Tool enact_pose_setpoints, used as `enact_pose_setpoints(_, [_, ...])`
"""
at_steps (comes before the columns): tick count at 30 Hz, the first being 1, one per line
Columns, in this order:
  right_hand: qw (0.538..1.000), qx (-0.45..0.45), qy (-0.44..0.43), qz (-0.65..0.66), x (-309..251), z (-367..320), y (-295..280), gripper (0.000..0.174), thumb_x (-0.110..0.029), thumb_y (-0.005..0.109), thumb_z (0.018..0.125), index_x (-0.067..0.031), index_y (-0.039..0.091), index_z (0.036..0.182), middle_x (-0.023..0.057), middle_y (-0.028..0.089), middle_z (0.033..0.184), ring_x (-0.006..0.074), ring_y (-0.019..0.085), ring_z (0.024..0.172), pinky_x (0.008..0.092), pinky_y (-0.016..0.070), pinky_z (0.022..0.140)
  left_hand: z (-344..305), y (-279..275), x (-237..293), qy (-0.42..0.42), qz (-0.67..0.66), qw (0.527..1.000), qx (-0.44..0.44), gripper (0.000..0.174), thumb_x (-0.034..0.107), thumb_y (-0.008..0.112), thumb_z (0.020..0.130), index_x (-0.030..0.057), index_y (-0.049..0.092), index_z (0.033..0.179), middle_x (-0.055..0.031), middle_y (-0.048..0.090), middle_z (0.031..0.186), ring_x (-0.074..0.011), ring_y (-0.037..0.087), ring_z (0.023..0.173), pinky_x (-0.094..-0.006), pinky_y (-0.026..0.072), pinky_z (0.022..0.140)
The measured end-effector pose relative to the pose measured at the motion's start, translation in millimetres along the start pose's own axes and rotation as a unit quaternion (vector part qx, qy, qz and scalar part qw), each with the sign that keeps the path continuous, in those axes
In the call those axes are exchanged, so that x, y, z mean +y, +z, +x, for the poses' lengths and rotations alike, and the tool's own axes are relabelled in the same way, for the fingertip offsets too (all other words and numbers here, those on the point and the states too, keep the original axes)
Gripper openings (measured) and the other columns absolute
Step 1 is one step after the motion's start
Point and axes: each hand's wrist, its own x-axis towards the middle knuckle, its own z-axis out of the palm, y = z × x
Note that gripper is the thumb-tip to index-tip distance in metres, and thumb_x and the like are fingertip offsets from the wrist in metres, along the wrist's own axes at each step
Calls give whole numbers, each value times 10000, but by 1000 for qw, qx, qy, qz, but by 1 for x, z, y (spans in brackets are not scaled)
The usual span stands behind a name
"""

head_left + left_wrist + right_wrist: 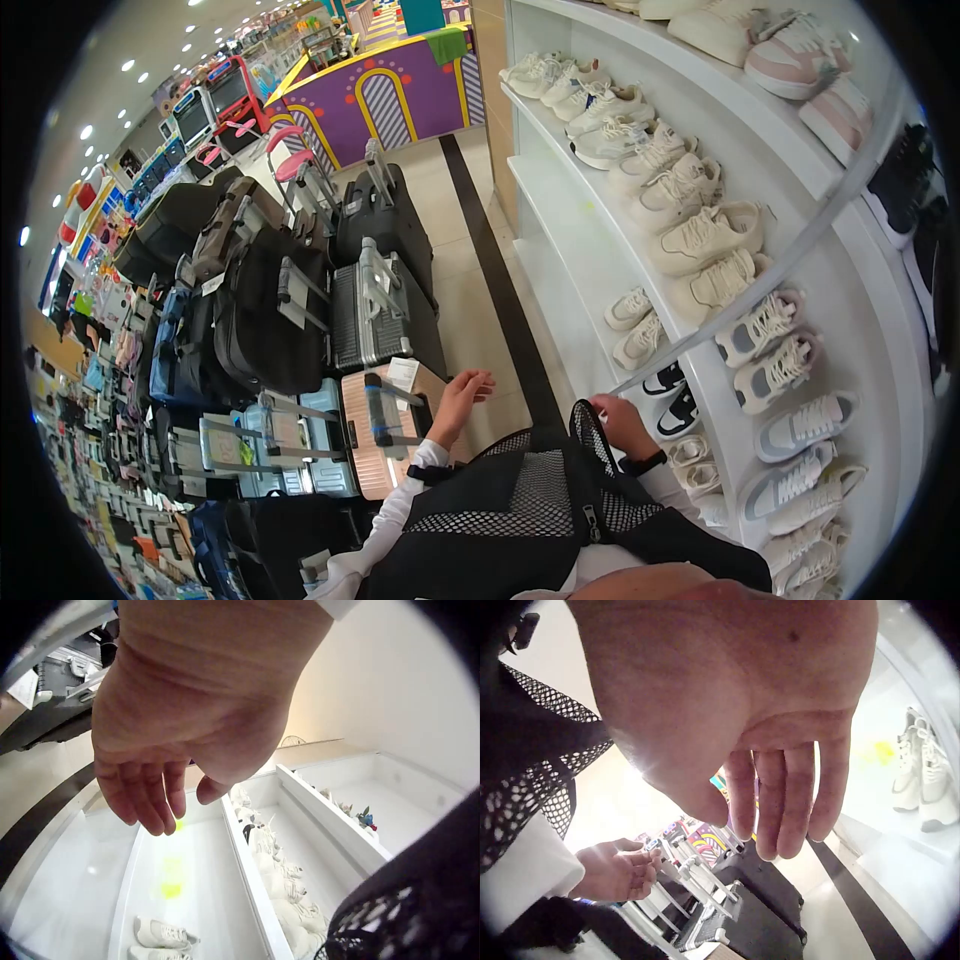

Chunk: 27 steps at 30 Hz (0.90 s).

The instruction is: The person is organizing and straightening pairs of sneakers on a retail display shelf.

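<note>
My left hand hovers over the aisle beside a pink suitcase, its fingers loosely bent and nothing in them. In the left wrist view the palm side of the left hand shows, with thumb and fingers apart. My right hand is near the shoe shelves, partly behind the edge of a black mesh vest in the head view. The right wrist view shows the right hand with its fingers hanging relaxed and holding nothing. White sneakers stand on a low shelf close to the right hand.
White shelves with rows of pale sneakers line the right side. On the left stand rows of suitcases, among them a grey one and a black one. A purple partition closes off the aisle's far end.
</note>
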Motion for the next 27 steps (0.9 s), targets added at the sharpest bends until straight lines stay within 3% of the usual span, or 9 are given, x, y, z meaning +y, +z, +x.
enact_pose_setpoints(5, [998, 38, -35, 28, -6, 97, -9, 147, -174, 766, 1021, -55, 807, 1097, 120, 819, 1029, 284, 812, 913, 378, 637, 826, 59, -13, 31, 20, 1, 1000, 6, 337, 329, 574, 1222, 72, 725, 1379, -33, 797, 1231, -134, 733, 1119, -317, 555, 1001])
enact_pose_setpoints(7, [998, 39, -36, 25, -12, 131, -10, 149, -176, 771, 1016, -53, 805, 1092, 121, 818, 1037, 284, 812, 916, 383, 636, 827, 83, -14, 39, 5, 14, 1000, 15, 346, 303, 601, 1200, 30, 726, 1374, -60, 801, 1204, -159, 742, 1095, -336, 575, 1000])
enact_pose_setpoints(13, [998, 27, -45, 29, -28, 235, -4, 182, -217, 790, 1033, -49, 800, 1105, 126, 814, 1039, 295, 802, 920, 390, 630, 833, 187, -32, 79, 18, 61, 997, -37, 369, 306, 617, 1197, 12, 708, 1401, -79, 799, 1212, -185, 737, 1102, -344, 573, 1011])
enact_pose_setpoints(15, [998, 29, -39, 47, -36, 272, -3, 197, -236, 800, 1036, -53, 800, 1109, 129, 813, 1032, 291, 801, 917, 385, 627, 833, 223, -38, 104, 99, 125, 986, -51, 386, 313, 586, 1211, 11, 697, 1426, -81, 797, 1258, -191, 739, 1150, -358, 569, 1025])
enact_pose_setpoints(21, [997, 73, -38, 5, -50, 357, -18, 147, -189, 779, 1017, -65, 806, 1091, 111, 818, 1025, 264, 809, 892, 394, 636, 820, 323, -66, 164, 93, 119, 986, -75, 392, 314, 583, 1211, 22, 693, 1449, -82, 799, 1268, -193, 740, 1163, -365, 570, 1031])
enact_pose_setpoints(27, [993, 108, 44, -18, -43, 398, -38, 143, -206, 777, 1009, -81, 808, 1070, 83, 818, 1007, 250, 810, 897, 391, 633, 833, 416, -67, 192, 65, 74, 987, -130, 370, 316, 590, 1209, 43, 700, 1434, -68, 800, 1266, -172, 737, 1154, -348, 569, 1016])
